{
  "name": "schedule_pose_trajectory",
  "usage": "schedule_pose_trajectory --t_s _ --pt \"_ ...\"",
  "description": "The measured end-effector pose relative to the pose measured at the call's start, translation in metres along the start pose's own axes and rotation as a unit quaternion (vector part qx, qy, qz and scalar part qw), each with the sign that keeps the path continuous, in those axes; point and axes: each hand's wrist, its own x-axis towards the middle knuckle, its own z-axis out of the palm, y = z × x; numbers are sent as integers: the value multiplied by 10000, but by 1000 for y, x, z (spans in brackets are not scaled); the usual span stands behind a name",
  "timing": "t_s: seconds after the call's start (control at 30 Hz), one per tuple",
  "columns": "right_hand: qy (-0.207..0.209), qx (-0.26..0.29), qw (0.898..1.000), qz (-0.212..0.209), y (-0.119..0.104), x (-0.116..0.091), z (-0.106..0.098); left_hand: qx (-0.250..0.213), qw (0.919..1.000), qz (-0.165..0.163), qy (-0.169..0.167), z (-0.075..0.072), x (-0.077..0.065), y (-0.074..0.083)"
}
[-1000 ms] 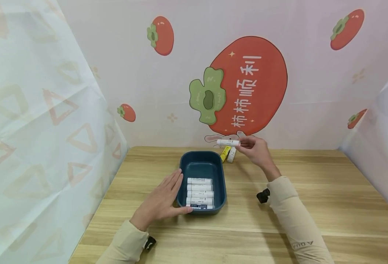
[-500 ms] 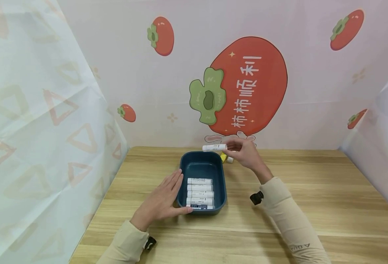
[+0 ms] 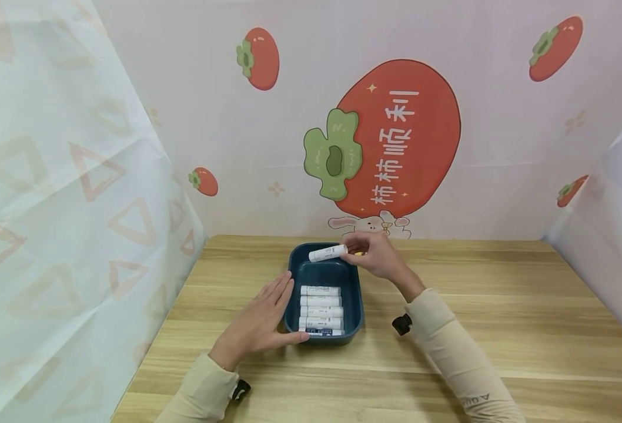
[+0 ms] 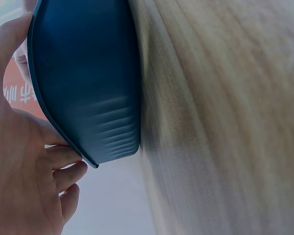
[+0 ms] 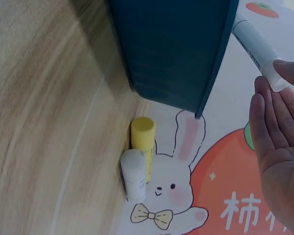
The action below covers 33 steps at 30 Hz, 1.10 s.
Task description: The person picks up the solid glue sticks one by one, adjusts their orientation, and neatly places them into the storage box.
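Wooden table point(image 3: 501, 305), persimmon-print backdrop point(image 3: 395, 141)

The head view looked forward and down over the tabletop point(image 3: 448, 352). Both wrist views sat low and close, sharing the blue tray point(image 4: 83, 83).

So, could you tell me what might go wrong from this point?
The white stick is pinched only at one end by the right hand, above the blue tray's far rim; it could tip out. It is tilted, so it may land askew across the row of sticks. The left hand steadies one side only, so the tray might slide.
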Motion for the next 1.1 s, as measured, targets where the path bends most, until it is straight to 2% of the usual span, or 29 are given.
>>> schedule_pose_trajectory --t_s 0.6,1.1 --pt "-889 -469 9949 92 6 -1 22 83 9999 -92 -96 1 -1 1" --pt "-1274 -773 9888 124 4 3 30 108 9999 -85 -56 1 -1 1"
